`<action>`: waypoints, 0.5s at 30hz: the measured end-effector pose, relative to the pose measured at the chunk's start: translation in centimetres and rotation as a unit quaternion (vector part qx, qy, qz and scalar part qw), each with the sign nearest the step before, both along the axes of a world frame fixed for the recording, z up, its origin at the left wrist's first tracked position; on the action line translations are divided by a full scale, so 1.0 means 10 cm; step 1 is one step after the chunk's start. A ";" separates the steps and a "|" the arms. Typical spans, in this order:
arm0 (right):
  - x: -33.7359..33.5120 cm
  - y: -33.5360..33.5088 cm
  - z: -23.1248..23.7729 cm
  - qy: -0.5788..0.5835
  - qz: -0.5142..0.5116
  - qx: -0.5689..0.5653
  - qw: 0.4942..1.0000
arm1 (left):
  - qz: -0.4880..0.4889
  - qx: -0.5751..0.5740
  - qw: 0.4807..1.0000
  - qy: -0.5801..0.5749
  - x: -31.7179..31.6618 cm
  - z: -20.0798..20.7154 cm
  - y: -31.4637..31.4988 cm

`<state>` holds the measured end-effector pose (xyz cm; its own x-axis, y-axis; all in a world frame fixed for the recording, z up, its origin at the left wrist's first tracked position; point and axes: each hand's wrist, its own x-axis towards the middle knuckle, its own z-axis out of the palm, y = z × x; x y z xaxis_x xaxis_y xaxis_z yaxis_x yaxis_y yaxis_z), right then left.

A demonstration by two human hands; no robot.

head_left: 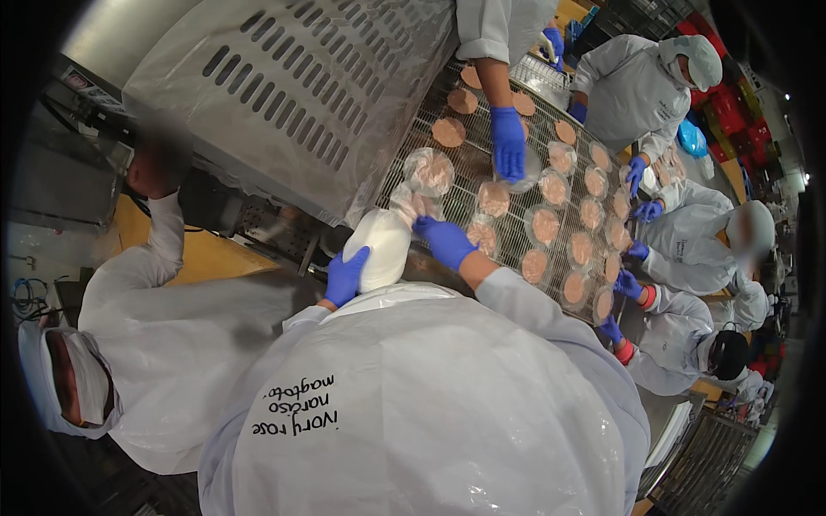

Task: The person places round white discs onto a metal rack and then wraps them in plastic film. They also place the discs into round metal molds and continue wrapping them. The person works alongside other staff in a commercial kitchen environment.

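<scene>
My left hand (347, 275), in a blue glove, is wrapped round a thick white stack of what look like thin round sheets (384, 249), held against my apron. Just right of it, my right hand (443, 242), also blue-gloved, has its fingers closed at the edge of a clear film sheet (415, 203) by the conveyor's near left side. Pinkish round patties (494, 199) lie in rows on the wire mesh conveyor (469, 168), many with clear film about them. Beyond my right hand, a co-worker's gloved hand (508, 144) reaches down over the belt.
A slotted metal machine cover (284, 95) rises at the conveyor's left. Several co-workers in white coats (645, 95) stand along the far right side, their hands at the belt's edge. Another person (172, 344) is close on my left, one arm raised to the machine.
</scene>
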<state>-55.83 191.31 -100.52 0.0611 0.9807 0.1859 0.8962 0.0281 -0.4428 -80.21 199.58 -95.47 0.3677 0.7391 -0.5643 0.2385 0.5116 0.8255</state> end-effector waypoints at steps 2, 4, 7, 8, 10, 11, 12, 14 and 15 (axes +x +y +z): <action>0.26 0.05 0.31 0.084 0.020 -0.188 0.978 | -0.002 -0.015 1.000 -0.006 -0.04 0.12 0.06; 0.35 0.15 0.63 0.261 -0.171 -0.215 0.925 | -0.006 -0.028 1.000 -0.008 -0.09 0.20 0.07; 0.52 0.33 0.41 0.398 -0.234 -0.130 0.877 | -0.015 -0.026 1.000 -0.002 -0.12 0.38 0.18; 0.39 0.42 0.47 0.515 -0.217 -0.089 0.824 | -0.012 -0.017 1.000 0.008 -0.22 0.56 0.21; 0.38 0.52 0.23 0.370 -0.178 -0.070 0.909 | -0.019 -0.008 1.000 -0.004 -0.29 0.65 0.23; 0.42 0.63 0.20 0.378 -0.193 -0.084 0.902 | -0.006 -0.014 1.000 0.004 -0.35 0.67 0.23; 0.46 0.74 0.21 0.386 -0.209 -0.100 0.893 | 0.006 -0.021 1.000 0.012 -0.39 0.68 0.23; 0.46 1.01 0.33 0.620 -0.230 -0.072 0.747 | -0.005 -0.006 1.000 0.029 -0.50 0.78 0.24; 0.37 1.17 0.51 0.511 -0.236 -0.014 0.827 | 0.006 -0.003 1.000 0.029 -0.57 0.80 0.23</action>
